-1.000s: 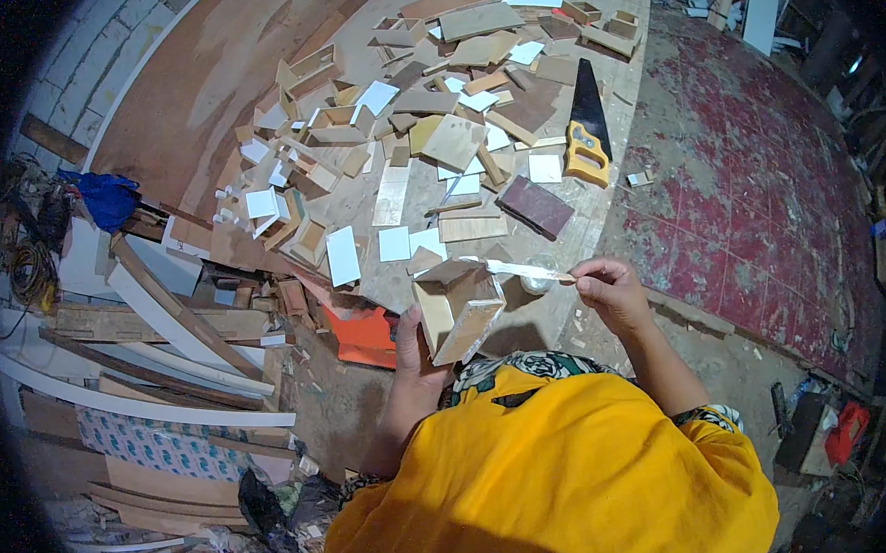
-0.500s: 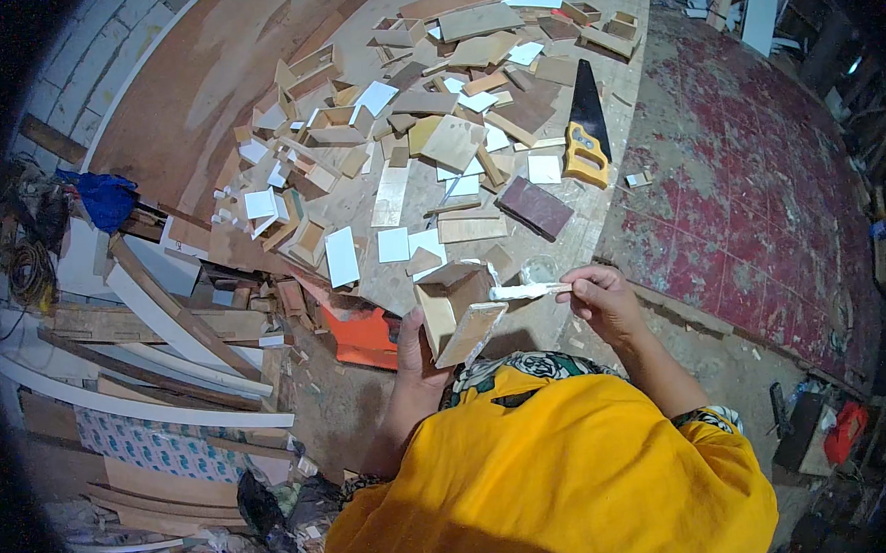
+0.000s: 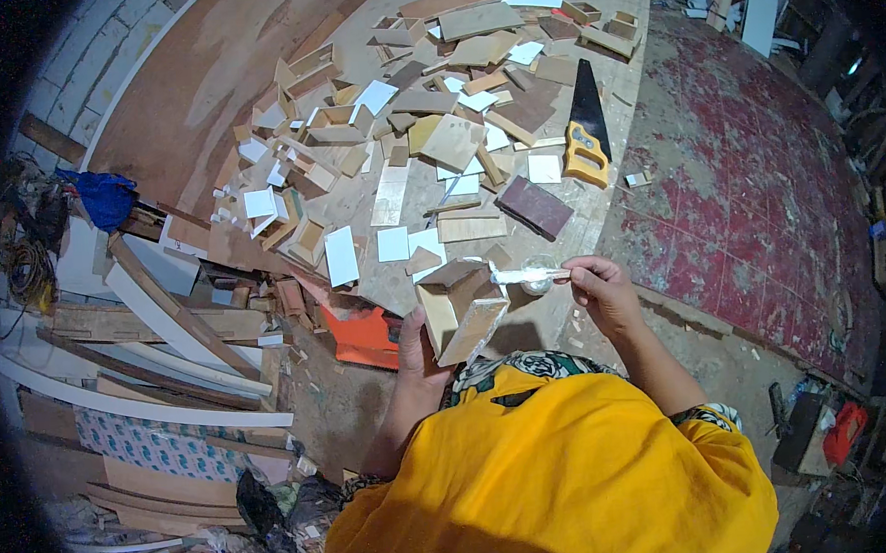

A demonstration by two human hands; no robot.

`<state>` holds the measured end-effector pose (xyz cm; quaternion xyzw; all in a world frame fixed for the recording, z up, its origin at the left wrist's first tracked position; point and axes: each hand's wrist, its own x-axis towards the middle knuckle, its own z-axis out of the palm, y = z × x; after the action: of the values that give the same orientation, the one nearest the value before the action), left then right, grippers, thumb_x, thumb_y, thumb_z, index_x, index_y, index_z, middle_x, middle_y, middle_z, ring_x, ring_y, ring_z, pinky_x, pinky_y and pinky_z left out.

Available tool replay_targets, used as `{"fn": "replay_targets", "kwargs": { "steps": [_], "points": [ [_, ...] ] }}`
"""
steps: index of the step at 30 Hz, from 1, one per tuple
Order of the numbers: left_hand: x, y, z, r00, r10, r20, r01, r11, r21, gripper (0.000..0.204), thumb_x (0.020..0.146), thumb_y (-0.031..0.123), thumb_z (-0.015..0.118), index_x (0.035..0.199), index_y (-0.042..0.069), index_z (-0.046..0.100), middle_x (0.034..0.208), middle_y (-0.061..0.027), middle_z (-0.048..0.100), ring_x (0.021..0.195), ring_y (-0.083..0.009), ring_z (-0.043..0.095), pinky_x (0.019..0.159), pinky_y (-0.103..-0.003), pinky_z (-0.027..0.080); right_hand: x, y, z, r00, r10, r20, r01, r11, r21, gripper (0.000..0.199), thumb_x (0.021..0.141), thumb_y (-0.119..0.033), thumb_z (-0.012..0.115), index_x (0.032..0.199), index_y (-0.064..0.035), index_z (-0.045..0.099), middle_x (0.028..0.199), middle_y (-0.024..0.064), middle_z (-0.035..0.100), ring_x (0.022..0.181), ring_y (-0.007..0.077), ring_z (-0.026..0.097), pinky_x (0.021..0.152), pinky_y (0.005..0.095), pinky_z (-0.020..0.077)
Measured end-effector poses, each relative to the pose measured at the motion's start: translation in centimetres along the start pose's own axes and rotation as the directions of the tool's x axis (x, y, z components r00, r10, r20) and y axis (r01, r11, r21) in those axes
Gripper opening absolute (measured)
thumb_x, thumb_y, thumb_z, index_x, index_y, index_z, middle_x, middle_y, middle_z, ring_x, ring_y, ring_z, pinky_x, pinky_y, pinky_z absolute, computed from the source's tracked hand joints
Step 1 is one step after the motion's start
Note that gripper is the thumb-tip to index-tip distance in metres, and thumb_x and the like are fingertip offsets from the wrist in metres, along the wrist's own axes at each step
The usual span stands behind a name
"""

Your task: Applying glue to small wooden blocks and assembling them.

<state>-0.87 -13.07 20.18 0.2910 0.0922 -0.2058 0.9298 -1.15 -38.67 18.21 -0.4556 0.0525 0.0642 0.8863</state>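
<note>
My left hand [image 3: 419, 363] grips a small open wooden box [image 3: 479, 330] from its left side, close to my body. White paste shows along the box's right-hand edges. Between the thumb and fingers of my right hand [image 3: 602, 288] is a thin flat stick [image 3: 555, 274], its far end coated in white paste. That coated end meets the box's upper right corner. Just beyond the stick, partly covered by it, is a small round clear container [image 3: 540, 287] with something white in it.
Wood offcuts, white tiles [image 3: 342, 257] and small wooden boxes [image 3: 337, 125] crowd the worktable [image 3: 586, 231]. A yellow-handled handsaw [image 3: 587, 154] lies near its right edge, beside a dark red block [image 3: 535, 209]. Planks [image 3: 179, 310] are piled at left; an orange object [image 3: 361, 336] sits below the table.
The stick's coated end has risen a little along the box's right edge to its upper corner. My right hand has moved up slightly, and the box has turned slightly.
</note>
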Motion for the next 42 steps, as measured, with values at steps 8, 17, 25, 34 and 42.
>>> {"fn": "replay_targets", "kwargs": {
  "steps": [8, 17, 25, 34, 42],
  "points": [
    [-0.2, 0.3, -1.1, 0.998, 0.013, -0.062, -0.013, 1.0, -0.009, 0.067, 0.067, 0.033, 0.07, 0.12, 0.005, 0.041, 0.112, -0.0132, 0.052, 0.1, -0.0266, 0.054, 0.084, -0.04, 0.047, 0.7, -2.5, -2.2, 0.977, -0.189, -0.103, 0.159, 0.957, -0.244, 0.014, 0.079, -0.009, 0.061, 0.09, 0.0006, 0.062, 0.073, 0.0017, 0.06, 0.054, 0.0048, 0.045, 0.048, 0.0185, 0.0346],
    [-0.3, 0.7, -0.7, 0.998, 0.029, -0.051, -0.03, 0.999, -0.024, 0.062, 0.069, 0.032, 0.068, 0.118, 0.004, 0.043, 0.112, -0.014, 0.053, 0.1, -0.0284, 0.054, 0.084, -0.041, 0.047, 1.5, -2.8, -0.4, 0.85, -0.394, 0.349, 0.331, -0.116, -0.936, 0.007, 0.071, -0.011, 0.064, 0.076, -0.0055, 0.065, 0.069, 0.0112, 0.061, 0.059, 0.0256, 0.059, 0.052, 0.0322, 0.0461],
    [-0.8, 0.6, -0.8, 0.995, 0.055, -0.079, -0.054, 0.998, 0.019, 0.062, 0.07, 0.033, 0.067, 0.119, 0.004, 0.043, 0.111, -0.0134, 0.053, 0.099, -0.0274, 0.055, 0.083, -0.041, 0.048, 3.6, 0.5, 0.2, 0.892, -0.107, 0.439, 0.376, -0.363, -0.853, 0.009, 0.07, -0.012, 0.053, 0.068, -0.0059, 0.059, 0.068, 0.0108, 0.058, 0.067, 0.0271, 0.06, 0.058, 0.0369, 0.0477],
    [-1.3, 0.5, -1.4, 0.999, 0.013, -0.038, -0.014, 1.0, -0.027, 0.064, 0.069, 0.034, 0.068, 0.12, 0.006, 0.042, 0.112, -0.0126, 0.052, 0.099, -0.0265, 0.054, 0.083, -0.04, 0.047, 5.0, 3.3, -1.1, 0.909, -0.066, 0.412, 0.364, -0.358, -0.86, 0.013, 0.074, -0.018, 0.054, 0.071, -0.0063, 0.06, 0.069, 0.0108, 0.058, 0.066, 0.0287, 0.059, 0.058, 0.0391, 0.0471],
    [-1.4, 0.4, -1.2, 0.997, 0.036, -0.064, -0.038, 0.999, -0.035, 0.064, 0.069, 0.033, 0.069, 0.12, 0.005, 0.042, 0.112, -0.0132, 0.052, 0.101, -0.0268, 0.053, 0.084, -0.04, 0.047, 2.3, -3.1, 0.7, 0.928, -0.319, 0.19, 0.213, 0.039, -0.976, 0.009, 0.073, -0.011, 0.062, 0.076, -0.0035, 0.066, 0.069, 0.0103, 0.063, 0.058, 0.0204, 0.06, 0.054, 0.0299, 0.0464]
  ]
}}
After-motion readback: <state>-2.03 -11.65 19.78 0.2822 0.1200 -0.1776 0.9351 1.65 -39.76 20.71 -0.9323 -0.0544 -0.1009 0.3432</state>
